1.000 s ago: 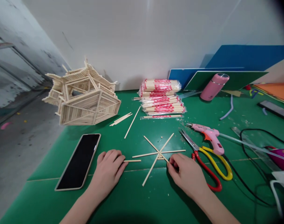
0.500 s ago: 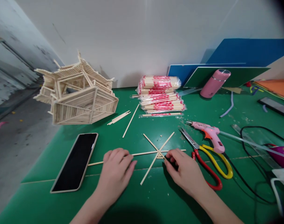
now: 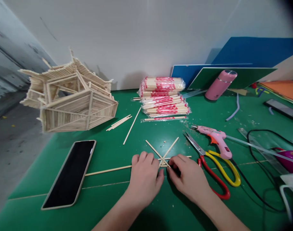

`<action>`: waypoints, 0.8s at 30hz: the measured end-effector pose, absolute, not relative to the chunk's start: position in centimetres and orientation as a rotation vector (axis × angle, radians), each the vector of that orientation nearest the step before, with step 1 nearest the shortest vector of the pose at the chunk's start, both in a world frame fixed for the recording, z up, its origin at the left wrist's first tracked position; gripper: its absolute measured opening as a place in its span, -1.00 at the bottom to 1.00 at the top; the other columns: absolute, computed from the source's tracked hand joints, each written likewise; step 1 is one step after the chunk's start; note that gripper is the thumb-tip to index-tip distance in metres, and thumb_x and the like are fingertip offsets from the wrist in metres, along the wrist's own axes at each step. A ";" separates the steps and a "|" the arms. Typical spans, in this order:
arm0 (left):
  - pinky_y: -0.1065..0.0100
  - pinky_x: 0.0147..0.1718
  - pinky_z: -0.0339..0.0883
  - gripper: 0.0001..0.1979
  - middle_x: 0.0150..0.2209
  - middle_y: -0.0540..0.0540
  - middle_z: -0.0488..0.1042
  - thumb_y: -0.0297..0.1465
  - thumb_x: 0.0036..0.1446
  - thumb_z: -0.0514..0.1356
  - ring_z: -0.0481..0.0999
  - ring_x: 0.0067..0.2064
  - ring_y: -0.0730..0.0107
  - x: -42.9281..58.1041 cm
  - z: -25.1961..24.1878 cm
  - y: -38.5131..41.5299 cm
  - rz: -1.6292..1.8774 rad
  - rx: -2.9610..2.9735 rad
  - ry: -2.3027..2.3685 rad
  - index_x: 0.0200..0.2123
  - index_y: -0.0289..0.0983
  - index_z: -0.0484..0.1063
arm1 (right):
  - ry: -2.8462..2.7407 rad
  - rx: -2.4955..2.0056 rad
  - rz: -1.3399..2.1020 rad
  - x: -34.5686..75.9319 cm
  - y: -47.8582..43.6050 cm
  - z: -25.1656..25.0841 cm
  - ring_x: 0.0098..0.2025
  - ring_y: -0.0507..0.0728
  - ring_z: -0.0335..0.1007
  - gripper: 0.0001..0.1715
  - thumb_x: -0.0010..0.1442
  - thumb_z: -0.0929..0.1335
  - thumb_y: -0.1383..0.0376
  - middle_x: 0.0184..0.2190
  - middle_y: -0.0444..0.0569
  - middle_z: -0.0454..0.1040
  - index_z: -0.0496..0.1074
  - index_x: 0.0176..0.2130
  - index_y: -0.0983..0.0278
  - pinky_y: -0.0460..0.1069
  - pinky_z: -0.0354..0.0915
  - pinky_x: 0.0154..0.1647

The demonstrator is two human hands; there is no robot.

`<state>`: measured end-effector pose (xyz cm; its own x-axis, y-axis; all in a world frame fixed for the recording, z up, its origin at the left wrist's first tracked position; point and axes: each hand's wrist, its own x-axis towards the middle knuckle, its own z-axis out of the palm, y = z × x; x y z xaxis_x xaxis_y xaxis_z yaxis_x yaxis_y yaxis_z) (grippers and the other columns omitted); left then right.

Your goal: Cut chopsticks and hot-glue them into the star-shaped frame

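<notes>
Three crossed sticks [image 3: 163,158] lie inside the desk's [image 3: 28,179] left edge; the right hand [image 3: 186,175] pinches one's end, the left hand [image 3: 145,175] curls over others, grip hidden; one phone [image 3: 69,175] lies nearer that edge

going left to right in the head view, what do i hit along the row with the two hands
Smartphone, wooden stick, left hand, right hand, yellow scissors handle.
</notes>
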<state>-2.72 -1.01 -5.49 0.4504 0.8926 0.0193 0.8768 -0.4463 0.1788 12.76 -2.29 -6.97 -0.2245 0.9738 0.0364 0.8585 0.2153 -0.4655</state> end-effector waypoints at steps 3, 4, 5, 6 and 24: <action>0.16 -0.31 0.08 -0.82 -0.40 -0.09 0.34 -0.39 0.09 -0.01 0.24 -0.28 0.21 -2.3 -5.7 -0.9 0.122 2.552 1.556 -0.45 -0.28 0.34 | -2.186 -1.737 0.511 12.7 -2.2 -7.0 -0.43 0.06 0.23 -0.91 0.08 0.23 0.32 -0.49 -0.11 0.32 0.32 -0.41 0.25 -0.08 0.07 -0.43; 0.16 -0.31 0.08 -0.81 -0.40 -0.09 0.34 -0.40 0.09 -0.02 0.25 -0.29 0.22 -2.3 -5.8 -0.9 0.120 2.552 1.551 -0.46 -0.28 0.35 | -2.191 -1.742 0.514 12.6 -2.2 -7.0 -0.43 0.06 0.23 -0.90 0.08 0.23 0.32 -0.49 -0.10 0.32 0.32 -0.40 0.25 -0.08 0.06 -0.43; 0.16 -0.32 0.08 -0.80 -0.42 -0.09 0.35 -0.41 0.10 -0.02 0.25 -0.30 0.22 -2.3 -5.9 -0.9 0.124 2.552 1.547 -0.47 -0.28 0.35 | -2.198 -1.744 0.519 12.6 -2.1 -7.0 -0.43 0.06 0.23 -0.89 0.09 0.22 0.32 -0.49 -0.10 0.32 0.32 -0.41 0.25 -0.08 0.06 -0.43; 0.17 -0.32 0.08 -0.79 -0.43 -0.09 0.35 -0.41 0.11 -0.03 0.26 -0.31 0.23 -2.2 -6.1 -0.9 0.132 2.556 1.544 -0.47 -0.28 0.35 | -2.207 -1.743 0.527 12.6 -2.1 -6.9 -0.42 0.06 0.23 -0.89 0.09 0.22 0.32 -0.48 -0.10 0.32 0.32 -0.41 0.24 -0.08 0.06 -0.42; 0.28 -0.42 0.11 -0.75 -0.42 -0.07 0.42 -0.47 0.16 -0.09 0.29 -0.39 0.33 -3.1 -9.0 -0.7 0.684 2.684 1.278 -0.32 -0.31 0.39 | -2.186 -1.708 0.603 12.8 -1.7 -7.5 -0.38 0.07 0.21 -0.88 0.11 0.22 0.30 -0.46 -0.10 0.32 0.32 -0.42 0.23 -0.06 0.05 -0.39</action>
